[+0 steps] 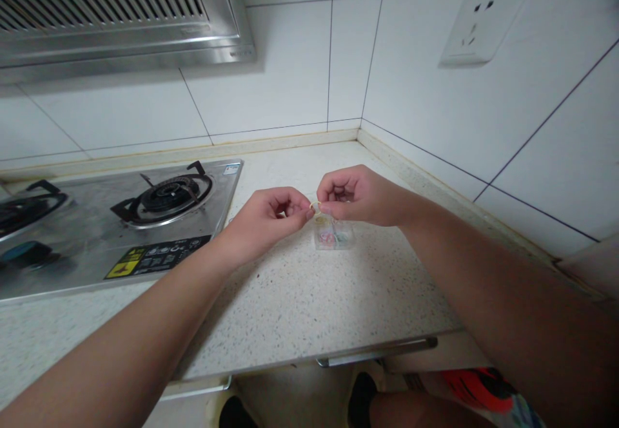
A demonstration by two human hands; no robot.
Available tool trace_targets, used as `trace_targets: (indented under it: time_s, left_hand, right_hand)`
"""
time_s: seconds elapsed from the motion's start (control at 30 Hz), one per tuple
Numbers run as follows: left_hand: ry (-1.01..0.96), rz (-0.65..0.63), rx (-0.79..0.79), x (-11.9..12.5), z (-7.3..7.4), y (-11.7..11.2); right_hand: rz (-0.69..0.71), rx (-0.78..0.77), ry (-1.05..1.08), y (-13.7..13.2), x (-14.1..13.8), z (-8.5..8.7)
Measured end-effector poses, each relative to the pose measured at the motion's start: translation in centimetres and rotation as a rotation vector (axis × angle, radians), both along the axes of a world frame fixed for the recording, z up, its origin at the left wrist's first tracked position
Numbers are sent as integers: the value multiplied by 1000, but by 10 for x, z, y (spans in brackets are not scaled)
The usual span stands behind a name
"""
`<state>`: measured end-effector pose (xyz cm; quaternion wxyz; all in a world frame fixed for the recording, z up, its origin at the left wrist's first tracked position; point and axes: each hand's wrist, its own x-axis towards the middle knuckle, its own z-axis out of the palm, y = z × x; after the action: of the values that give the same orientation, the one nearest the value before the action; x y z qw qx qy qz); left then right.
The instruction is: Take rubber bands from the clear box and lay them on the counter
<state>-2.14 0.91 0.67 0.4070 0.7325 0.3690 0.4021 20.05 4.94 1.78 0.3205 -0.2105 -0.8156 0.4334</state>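
Between my two hands is a small, thin yellow elastic band (315,206). The fingertips of my left hand (278,212) pinch one side of it, and those of my right hand (355,196) pinch the other. Just below and behind the fingers, on the speckled countertop (309,305), sits a small clear plastic box (347,243) with compartments. Pink, green and yellow pieces show inside it, too small to make out singly. My right hand hides part of the box's far side.
A steel gas hob (217,202) with black burners (171,196) lies to the left, beneath a range hood (207,35). White tiled walls meet in the corner behind. A socket (476,25) is on the right wall. Drawer handles (382,352) run below the counter's front edge.
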Motion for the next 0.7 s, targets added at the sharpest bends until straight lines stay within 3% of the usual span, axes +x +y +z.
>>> trace_targets:
  time_s: [0.47,0.7]
  left_hand:
    - [-13,-17,17,1,1,-1]
    - [-32,10,-22,2,3,-2]
  right_hand:
    - [25,11,23,2,1,-1]
    - [-29,54,74,2,0,-1]
